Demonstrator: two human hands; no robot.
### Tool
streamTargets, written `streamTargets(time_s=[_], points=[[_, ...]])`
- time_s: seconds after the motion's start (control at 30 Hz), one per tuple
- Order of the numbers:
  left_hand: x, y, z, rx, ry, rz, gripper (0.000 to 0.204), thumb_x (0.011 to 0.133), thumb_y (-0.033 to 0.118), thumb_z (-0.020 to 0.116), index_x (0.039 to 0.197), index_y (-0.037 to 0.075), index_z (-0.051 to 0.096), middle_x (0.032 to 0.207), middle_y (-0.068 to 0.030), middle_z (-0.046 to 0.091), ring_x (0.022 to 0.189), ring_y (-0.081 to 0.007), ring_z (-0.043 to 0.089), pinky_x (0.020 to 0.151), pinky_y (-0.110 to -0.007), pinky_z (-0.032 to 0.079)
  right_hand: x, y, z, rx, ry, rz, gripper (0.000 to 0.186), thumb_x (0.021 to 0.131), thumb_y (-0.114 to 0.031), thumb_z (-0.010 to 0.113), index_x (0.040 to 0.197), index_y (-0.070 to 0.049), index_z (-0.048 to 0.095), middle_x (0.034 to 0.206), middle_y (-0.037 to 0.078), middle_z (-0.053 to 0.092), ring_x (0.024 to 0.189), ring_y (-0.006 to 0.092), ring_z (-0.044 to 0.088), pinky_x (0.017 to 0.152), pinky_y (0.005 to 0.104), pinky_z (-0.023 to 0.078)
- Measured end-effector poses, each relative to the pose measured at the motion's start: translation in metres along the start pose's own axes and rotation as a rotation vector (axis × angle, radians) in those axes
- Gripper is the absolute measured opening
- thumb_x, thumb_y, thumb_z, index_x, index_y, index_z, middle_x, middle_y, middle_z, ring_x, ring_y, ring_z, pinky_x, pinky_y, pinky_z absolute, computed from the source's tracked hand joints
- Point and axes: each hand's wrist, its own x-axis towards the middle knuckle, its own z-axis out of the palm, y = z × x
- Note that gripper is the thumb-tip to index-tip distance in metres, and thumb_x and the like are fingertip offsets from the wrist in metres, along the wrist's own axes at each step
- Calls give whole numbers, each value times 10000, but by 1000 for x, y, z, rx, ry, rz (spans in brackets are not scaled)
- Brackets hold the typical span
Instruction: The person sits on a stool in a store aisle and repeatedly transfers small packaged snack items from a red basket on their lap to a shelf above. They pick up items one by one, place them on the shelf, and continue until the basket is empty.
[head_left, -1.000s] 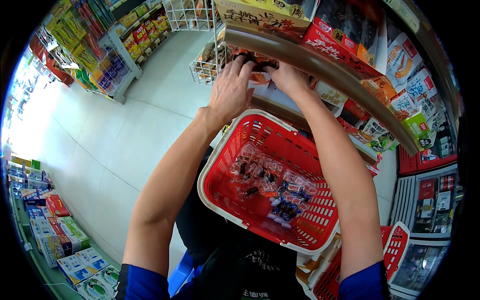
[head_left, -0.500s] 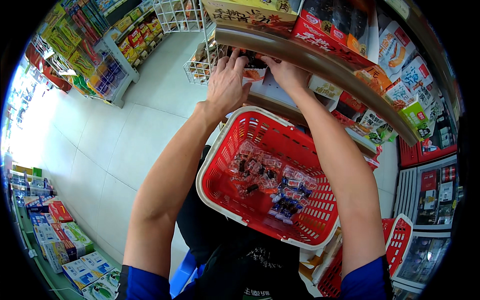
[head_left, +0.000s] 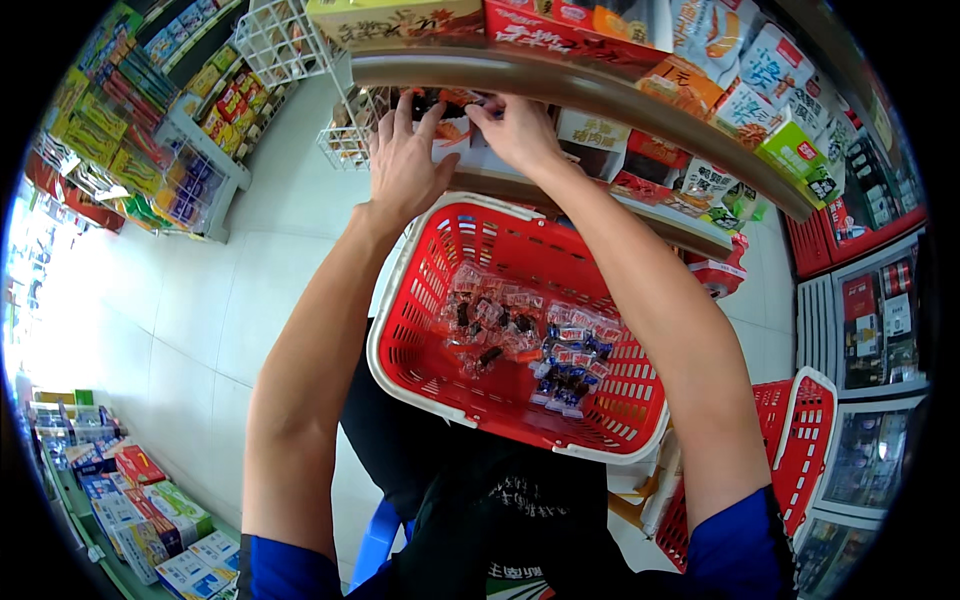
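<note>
My left hand (head_left: 408, 165) reaches over the lower shelf, its fingers spread at an open snack box (head_left: 452, 132) that holds dark packets. Beside it, my right hand (head_left: 522, 132) has thumb and finger drawn together at the box's right end; what they hold, a small dark bit, is too hidden to name. Below my arms sits a red plastic basket (head_left: 410, 385) with a white rim. In it lie clear-wrapped dark sweets or snacks (head_left: 490, 312) on the left and blue-wrapped ones (head_left: 570, 378) on the right.
A brown shelf edge (head_left: 560, 75) runs just above my hands, with snack boxes (head_left: 400, 22) on top. A white wire rack (head_left: 285, 45) hangs at the shelf's left end. Another red basket (head_left: 800, 470) stands at the right. Boxed goods (head_left: 150, 510) line the lower left.
The view has shifted, so shelf, basket and hands appear farther left. Both hands stay at the snack box; my right thumb and finger now show a small dark bit between them.
</note>
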Motion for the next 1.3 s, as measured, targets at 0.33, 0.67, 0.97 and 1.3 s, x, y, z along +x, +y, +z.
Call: streamTargets(time_s=[0.33, 0.67, 0.97, 1.3], points=[[3, 2, -9, 111, -120, 44, 775, 794, 320, 767, 1483, 186, 438, 1539, -248, 326, 1327, -441, 398, 1074, -532, 369, 27, 1, 18, -232, 175, -198, 399, 924, -419, 646, 1120, -72, 671, 1040, 187, 691, 969, 373, 656, 818, 482, 509], [3, 0, -5, -82, -30, 1, 833, 778, 271, 785, 1455, -5, 386, 1531, -227, 354, 1344, -414, 400, 1117, -498, 329, -13, -4, -6, 188, 85, -79, 212, 903, -163, 655, 1041, -3, 652, 915, 169, 707, 833, 330, 690, 741, 429, 526], [-4, -6, 5, -177, 18, 20, 827, 799, 206, 770, 1482, -19, 361, 1580, -272, 234, 1434, -454, 283, 1181, -474, 287, -181, 51, -47, 179, -231, 74, 190, 915, -109, 647, 1065, -9, 704, 987, 157, 735, 843, 248, 716, 754, 342, 546], [-34, 3, -7, -234, 41, -10, 731, 832, 145, 739, 1463, 2, 398, 1563, -306, 226, 1425, -473, 286, 1159, -471, 316, -250, 104, -12, -387, -967, 112, 472, 841, -229, 714, 1277, -77, 618, 1235, 154, 633, 1120, 358, 625, 950, 480, 517]])
